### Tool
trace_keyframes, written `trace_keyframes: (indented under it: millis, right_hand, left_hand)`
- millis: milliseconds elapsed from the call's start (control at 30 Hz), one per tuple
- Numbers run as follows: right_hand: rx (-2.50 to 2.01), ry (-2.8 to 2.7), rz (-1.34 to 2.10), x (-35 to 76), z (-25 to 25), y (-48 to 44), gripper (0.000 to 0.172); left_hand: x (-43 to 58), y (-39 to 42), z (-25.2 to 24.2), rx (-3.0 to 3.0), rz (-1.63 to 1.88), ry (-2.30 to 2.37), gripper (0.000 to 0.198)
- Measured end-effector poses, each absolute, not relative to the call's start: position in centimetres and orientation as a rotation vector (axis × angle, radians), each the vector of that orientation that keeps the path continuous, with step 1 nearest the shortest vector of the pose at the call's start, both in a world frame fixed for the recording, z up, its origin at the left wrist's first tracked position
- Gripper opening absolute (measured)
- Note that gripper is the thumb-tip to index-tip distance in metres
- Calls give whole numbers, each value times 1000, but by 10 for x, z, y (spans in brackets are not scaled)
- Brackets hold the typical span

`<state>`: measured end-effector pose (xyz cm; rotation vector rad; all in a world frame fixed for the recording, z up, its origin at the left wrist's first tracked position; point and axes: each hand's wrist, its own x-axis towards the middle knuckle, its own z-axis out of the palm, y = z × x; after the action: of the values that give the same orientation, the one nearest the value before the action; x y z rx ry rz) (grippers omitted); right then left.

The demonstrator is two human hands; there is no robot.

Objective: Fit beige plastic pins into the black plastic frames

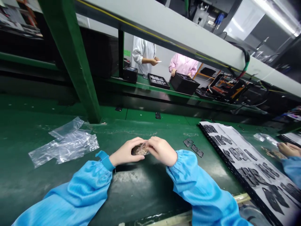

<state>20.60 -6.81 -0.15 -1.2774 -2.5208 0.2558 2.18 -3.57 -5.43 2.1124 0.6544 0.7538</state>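
Just above the green bench, a small clear bag of tan pieces (pixel 141 149) is held between my two hands. My left hand (pixel 128 153) curves around its left side, thumb below and fingers above. The fingers of my right hand (pixel 161 150) are pinched at the bag's upper right edge. Several empty clear zip bags (pixel 68 142) lie in a pile on the left. Two small black parts (pixel 197 150) rest on the bench to the right of my right hand.
A black-edged tray (pixel 231 175) with white lining and rows of black parts fills the right side. Another person's hand (pixel 289 150) is beyond it. A green post (pixel 75 62) rises at the left. Two people stand behind the rear shelf, near black boxes (pixel 183 84).
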Motion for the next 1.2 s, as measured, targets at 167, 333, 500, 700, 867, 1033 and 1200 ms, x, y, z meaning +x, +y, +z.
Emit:
trace_keyframes:
  millis: [167,333,500,700,867,1033,1200]
  right_hand:
    - [-1095,-2662,220,198,33,-67,15]
    - [-1045,-2753,263,196,47,-65,19]
    - [-1092,-2752,237,196,48,-64,19]
    - [-1000,-2657,345,197,52,-63,17]
    - [-980,-2571,438,199,46,-60,19]
    - [-1053,-2460,457,201,41,-60,15]
    - [-955,-2457,392,202,41,-63,16]
  left_hand:
    - [21,-36,-52,1975,797,569,44]
    - [23,-35,-56,1845,812,508,42]
    - [24,-36,-53,1758,819,470,42]
    - [25,-37,-50,1685,824,457,39]
    - [25,-37,-50,1650,828,450,41]
    - [25,-37,-50,1614,824,454,46]
    - [26,-38,-49,1586,822,454,46]
